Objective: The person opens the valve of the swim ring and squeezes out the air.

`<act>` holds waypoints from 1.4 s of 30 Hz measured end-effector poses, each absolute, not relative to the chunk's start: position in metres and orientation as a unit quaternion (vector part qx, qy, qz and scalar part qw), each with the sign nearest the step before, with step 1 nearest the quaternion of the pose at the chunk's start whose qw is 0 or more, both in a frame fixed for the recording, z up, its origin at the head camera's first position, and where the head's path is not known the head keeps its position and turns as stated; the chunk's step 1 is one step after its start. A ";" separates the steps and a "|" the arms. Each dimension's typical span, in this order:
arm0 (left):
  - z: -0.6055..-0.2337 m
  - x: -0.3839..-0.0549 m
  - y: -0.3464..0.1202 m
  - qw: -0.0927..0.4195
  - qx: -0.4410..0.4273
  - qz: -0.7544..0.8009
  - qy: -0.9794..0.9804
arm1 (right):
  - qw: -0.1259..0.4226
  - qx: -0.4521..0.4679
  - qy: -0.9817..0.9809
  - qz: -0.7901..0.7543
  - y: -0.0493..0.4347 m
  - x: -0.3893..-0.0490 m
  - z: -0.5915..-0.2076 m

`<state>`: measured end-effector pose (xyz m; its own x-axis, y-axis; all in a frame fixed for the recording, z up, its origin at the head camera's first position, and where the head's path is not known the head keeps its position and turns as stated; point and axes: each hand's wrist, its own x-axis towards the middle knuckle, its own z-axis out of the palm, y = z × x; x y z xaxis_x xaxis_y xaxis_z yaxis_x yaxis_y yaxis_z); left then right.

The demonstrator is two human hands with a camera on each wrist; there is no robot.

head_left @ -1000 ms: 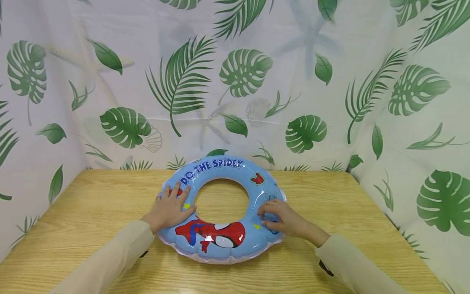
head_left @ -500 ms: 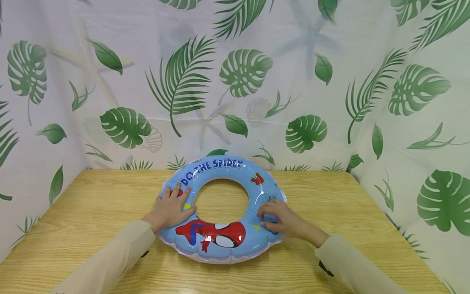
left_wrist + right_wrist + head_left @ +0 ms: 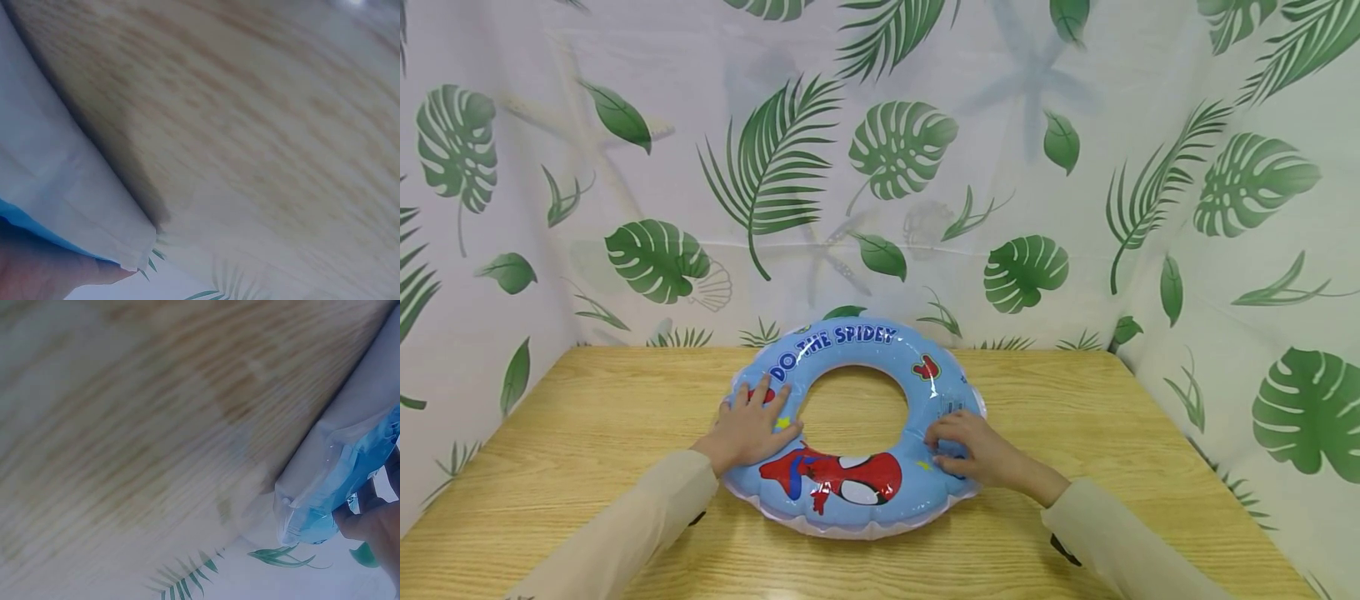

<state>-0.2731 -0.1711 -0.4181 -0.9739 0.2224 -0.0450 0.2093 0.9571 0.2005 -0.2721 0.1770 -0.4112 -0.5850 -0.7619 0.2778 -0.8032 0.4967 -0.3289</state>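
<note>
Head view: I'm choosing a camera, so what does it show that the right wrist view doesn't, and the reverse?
Only head: the left grip, the "DO THE SPIDEY" lettering and Spidey cartoon figure on the swim ring. Only right wrist: a broad stretch of the ring's white underside. Both: the right grip, the swim ring, the wood-grain table and leaf-print backdrop.
</note>
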 end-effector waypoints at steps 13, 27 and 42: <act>-0.417 -0.271 -0.170 0.039 0.110 0.102 0.988 | 0.062 0.466 -0.856 0.214 0.176 -0.274 -0.417; -0.419 -0.273 -0.170 0.041 0.107 0.099 0.988 | 0.043 0.457 -0.864 0.207 0.175 -0.273 -0.416; -0.423 -0.274 -0.170 0.043 0.108 0.101 0.988 | 0.086 0.489 -0.845 0.196 0.174 -0.274 -0.420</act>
